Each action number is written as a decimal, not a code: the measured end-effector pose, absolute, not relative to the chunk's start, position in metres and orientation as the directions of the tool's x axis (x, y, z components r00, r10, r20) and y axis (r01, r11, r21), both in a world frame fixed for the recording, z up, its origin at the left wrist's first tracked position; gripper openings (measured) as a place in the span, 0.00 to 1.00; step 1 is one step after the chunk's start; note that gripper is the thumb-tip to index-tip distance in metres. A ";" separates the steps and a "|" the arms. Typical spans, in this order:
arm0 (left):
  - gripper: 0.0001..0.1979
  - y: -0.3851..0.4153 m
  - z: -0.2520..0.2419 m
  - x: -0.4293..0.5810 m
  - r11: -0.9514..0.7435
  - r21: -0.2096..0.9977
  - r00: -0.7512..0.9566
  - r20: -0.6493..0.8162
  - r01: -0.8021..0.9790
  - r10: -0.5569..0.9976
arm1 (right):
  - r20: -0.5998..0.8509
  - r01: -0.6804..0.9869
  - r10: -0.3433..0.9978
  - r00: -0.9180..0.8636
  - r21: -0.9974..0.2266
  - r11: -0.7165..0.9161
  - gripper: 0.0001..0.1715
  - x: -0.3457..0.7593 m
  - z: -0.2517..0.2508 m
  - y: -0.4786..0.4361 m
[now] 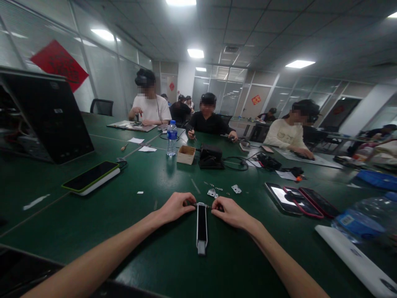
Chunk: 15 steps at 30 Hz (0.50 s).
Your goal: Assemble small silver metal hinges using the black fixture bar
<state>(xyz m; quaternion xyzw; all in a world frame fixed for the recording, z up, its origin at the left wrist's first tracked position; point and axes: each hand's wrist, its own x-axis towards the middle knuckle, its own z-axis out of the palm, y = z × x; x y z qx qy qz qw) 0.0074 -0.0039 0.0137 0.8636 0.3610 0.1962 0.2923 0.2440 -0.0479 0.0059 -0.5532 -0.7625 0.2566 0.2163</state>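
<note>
Right now your green surface (102,215) carries a slim black-and-white device (202,227) lying lengthwise just in front of you. Your left hand (176,207) and right hand (231,212) sit either side of its far end, fingers curled and pinching there on something too small to tell. Just beyond lie small metal brackets (223,191).

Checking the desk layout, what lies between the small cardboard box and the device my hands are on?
In the head view, between the cardboard box and the narrow black-and-white device, the green table holds small metal brackets and tiny loose parts, otherwise bare.
</note>
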 end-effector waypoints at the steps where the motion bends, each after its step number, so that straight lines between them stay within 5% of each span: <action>1: 0.08 -0.004 0.013 0.007 -0.571 0.645 0.664 0.130 0.508 0.737 | 0.048 0.731 0.956 -0.290 -0.633 0.254 0.06 0.245 0.006 -0.048; 10: 0.11 0.003 0.007 0.003 -0.610 0.608 0.672 0.162 0.509 0.723 | 0.242 0.720 0.955 -0.170 -0.632 0.288 0.09 0.243 0.003 -0.045; 15: 0.18 -0.001 0.015 0.001 -0.736 0.484 0.678 0.335 0.472 0.655 | 0.377 0.658 0.919 -0.114 -0.665 0.354 0.09 0.226 0.002 -0.052</action>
